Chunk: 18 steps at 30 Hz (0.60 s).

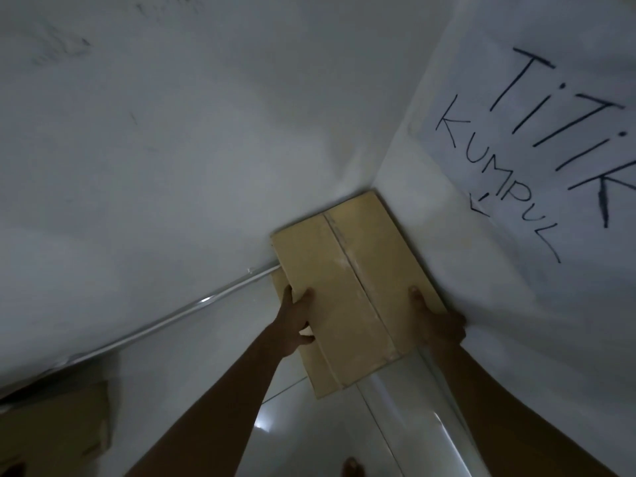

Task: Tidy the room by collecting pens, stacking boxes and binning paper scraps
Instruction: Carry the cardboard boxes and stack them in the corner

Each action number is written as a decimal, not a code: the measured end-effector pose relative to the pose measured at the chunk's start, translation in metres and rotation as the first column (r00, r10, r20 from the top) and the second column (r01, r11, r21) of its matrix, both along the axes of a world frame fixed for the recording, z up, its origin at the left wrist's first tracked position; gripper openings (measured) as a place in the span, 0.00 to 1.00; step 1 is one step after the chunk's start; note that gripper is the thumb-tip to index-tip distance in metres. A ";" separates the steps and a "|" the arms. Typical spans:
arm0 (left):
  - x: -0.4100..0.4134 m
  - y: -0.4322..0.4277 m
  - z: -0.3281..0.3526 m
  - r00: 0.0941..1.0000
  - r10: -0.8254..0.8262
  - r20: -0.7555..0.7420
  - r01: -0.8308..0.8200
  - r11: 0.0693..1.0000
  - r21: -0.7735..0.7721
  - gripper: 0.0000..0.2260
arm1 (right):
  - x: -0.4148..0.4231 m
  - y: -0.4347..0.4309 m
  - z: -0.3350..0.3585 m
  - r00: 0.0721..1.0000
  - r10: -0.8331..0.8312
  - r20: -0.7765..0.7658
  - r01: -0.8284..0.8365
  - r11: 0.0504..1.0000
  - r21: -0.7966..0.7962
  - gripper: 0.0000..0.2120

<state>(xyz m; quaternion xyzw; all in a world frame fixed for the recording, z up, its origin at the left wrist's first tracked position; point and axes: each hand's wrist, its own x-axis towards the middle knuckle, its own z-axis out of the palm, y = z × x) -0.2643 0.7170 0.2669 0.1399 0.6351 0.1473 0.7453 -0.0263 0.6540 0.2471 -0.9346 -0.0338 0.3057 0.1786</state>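
Observation:
A brown cardboard box (pixel 351 287) with a taped centre seam sits in the corner where two white walls meet. My left hand (pixel 297 321) grips its left edge, thumb on top and fingers curled under the side. On the opposite side my right hand (pixel 435 320) holds the box's right edge against the wall, thumb lying on the top face. A sliver of another cardboard edge (pixel 278 280) shows just below the box at its left. No pens or paper scraps are in sight.
A paper sign (pixel 537 139) with handwritten "TITIK KUMPUL" and an arrow hangs on the right wall. Glossy white floor tiles (pixel 309 425) lie below. Another brown cardboard piece (pixel 58 428) sits at the lower left. My toes (pixel 352 468) show at the bottom.

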 end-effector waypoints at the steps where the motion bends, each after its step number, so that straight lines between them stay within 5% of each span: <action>1: -0.002 0.001 0.002 1.000 -0.008 -0.009 0.008 1.000 -0.010 0.30 | -0.005 -0.002 0.002 1.000 -0.017 0.006 0.017 1.000 -0.005 0.58; 12: -0.050 -0.030 0.071 0.979 -0.158 -0.132 0.157 0.987 -0.013 0.33 | -0.057 -0.035 0.078 0.941 0.338 0.017 -0.335 0.936 -0.109 0.47; 18: -0.081 -0.073 0.141 0.957 -0.221 -0.189 0.235 0.971 0.051 0.31 | -0.093 -0.056 0.152 0.837 0.544 -0.057 -0.546 0.837 -0.032 0.44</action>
